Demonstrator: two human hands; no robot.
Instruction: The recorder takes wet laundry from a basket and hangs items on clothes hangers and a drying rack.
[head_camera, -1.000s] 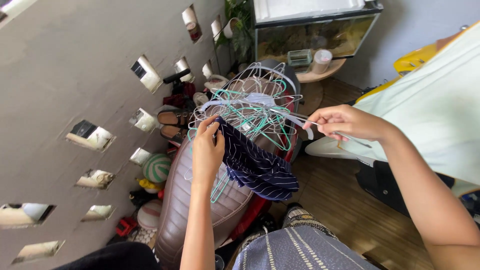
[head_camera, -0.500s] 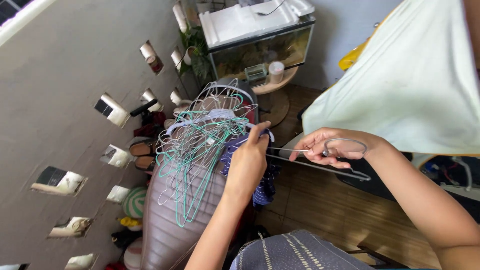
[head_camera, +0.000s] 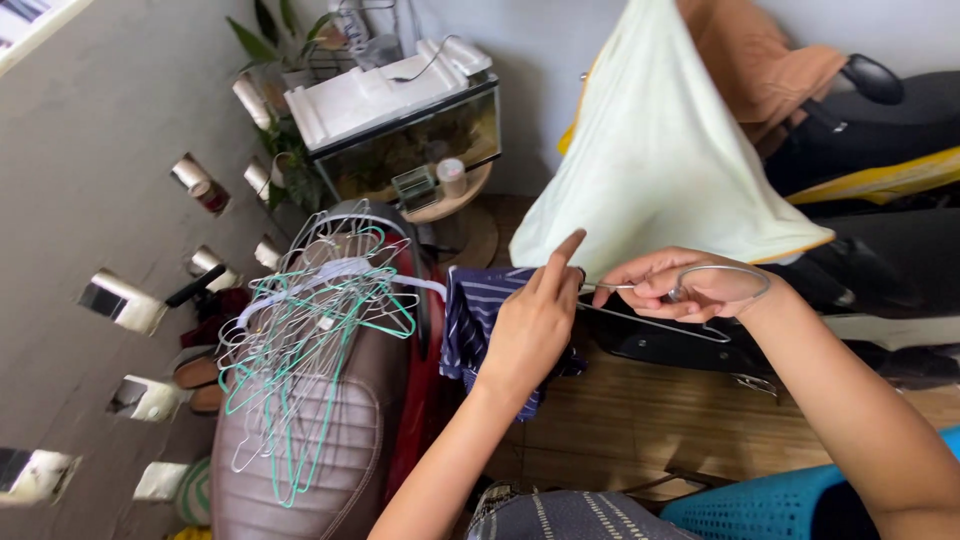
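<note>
My left hand (head_camera: 533, 325) grips a dark navy striped garment (head_camera: 478, 312), its index finger pointing up. My right hand (head_camera: 682, 285) holds a silver wire hanger (head_camera: 690, 312) by its hook, just right of the left hand; the hanger's bar runs toward the garment. Both hands meet over the gap between a brown scooter seat (head_camera: 300, 455) and the wooden floor. A tangled heap of green and silver wire hangers (head_camera: 305, 330) lies on that seat, to the left of my left hand.
A pale green cloth (head_camera: 665, 150) hangs over a yellow and black scooter (head_camera: 880, 170) at the right. A glass tank (head_camera: 400, 135) on a round stand sits at the back. A grey wall (head_camera: 90, 180) with openings runs along the left. A blue plastic basket (head_camera: 770, 510) is at the bottom right.
The view has swung right. My left hand lifted the striped garment off the seat and carried it right toward my right hand, which pulled a silver hanger free of the pile.
</note>
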